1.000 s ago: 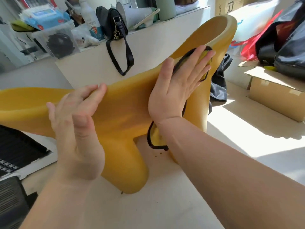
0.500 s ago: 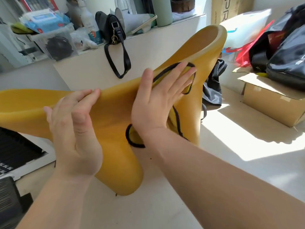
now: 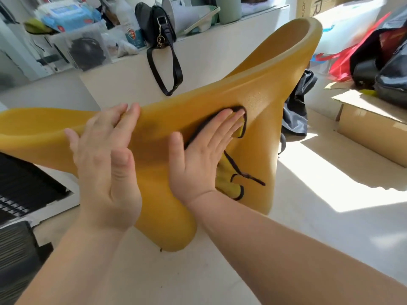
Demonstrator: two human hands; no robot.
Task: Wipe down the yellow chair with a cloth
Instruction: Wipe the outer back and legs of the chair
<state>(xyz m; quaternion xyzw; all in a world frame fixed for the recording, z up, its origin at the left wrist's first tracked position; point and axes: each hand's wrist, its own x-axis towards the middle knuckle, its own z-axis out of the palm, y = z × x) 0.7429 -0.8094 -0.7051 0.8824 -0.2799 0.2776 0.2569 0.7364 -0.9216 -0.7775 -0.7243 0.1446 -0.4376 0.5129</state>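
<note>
The yellow moulded chair [image 3: 275, 89] lies tipped on the floor, its underside toward me and one thick leg pointing down at the centre. My right hand [image 3: 204, 155] lies flat with straight fingers on a yellow cloth with black edging [image 3: 229, 183], pressing it against the chair's underside. The cloth's lower part hangs below my palm. My left hand [image 3: 105, 164] steadies the chair, its fingertips hooked over the upper edge at the left and the thumb spread out.
A pale ledge [image 3: 220, 51] behind the chair carries a black handbag [image 3: 154, 25] with a hanging strap, bottles and a clear bin. Cardboard box [image 3: 372, 128] and bags [image 3: 374, 56] stand at the right. A black slatted object [image 3: 24, 188] lies at the left on the floor.
My right hand has slid the cloth down and to the left along the chair's underside, away from the raised end. My left hand stays on the upper edge.
</note>
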